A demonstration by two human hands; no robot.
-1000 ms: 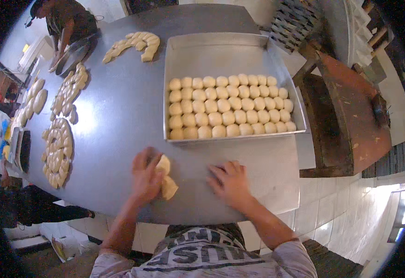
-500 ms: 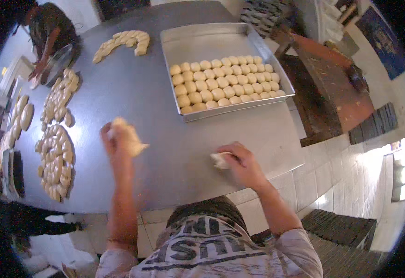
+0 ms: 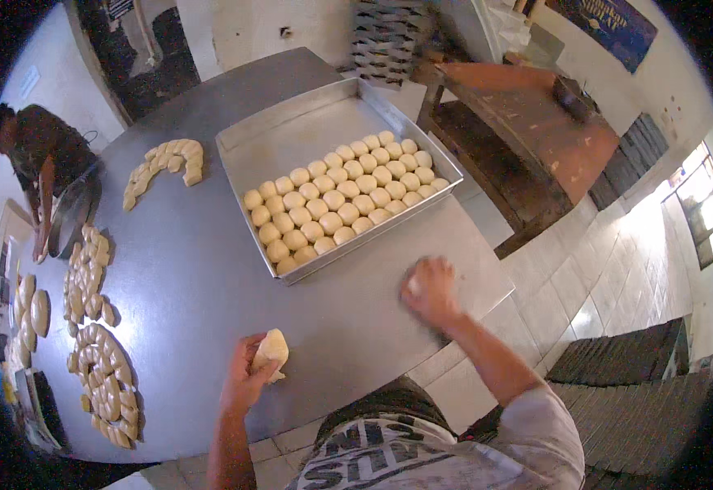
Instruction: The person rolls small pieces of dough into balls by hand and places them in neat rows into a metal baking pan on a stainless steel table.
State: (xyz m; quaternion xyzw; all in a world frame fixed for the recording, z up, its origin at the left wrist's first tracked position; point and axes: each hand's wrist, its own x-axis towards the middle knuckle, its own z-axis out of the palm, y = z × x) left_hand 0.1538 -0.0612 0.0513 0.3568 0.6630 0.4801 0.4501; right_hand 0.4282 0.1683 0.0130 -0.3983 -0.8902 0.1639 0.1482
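Note:
My left hand [image 3: 244,374] is closed round a pale lump of dough [image 3: 272,349], held just above the near part of the metal table [image 3: 356,327]. Off to the right, my right hand [image 3: 434,292] is curled down at the tabletop, somewhat blurred. A pale bit of dough shows at the edge of its fingers; the rest is hidden under the palm. Beyond both hands lies a large metal baking tray [image 3: 291,135]. Rows of round dough balls [image 3: 333,200] fill its near part, packed side by side, while its far part is bare.
Cut dough pieces lie in a curved strip [image 3: 164,159], a cluster [image 3: 87,273] and a coil [image 3: 105,384] on the table's left. A person [image 3: 46,155] works over a bowl [image 3: 75,212] at the far left. A brown wooden table [image 3: 528,122] stands beyond the right edge.
The view has shifted, so tray and table sit lower and further left. My right hand, which held a dough piece in its fingers, is now curled down over the tabletop. My left hand keeps its lump.

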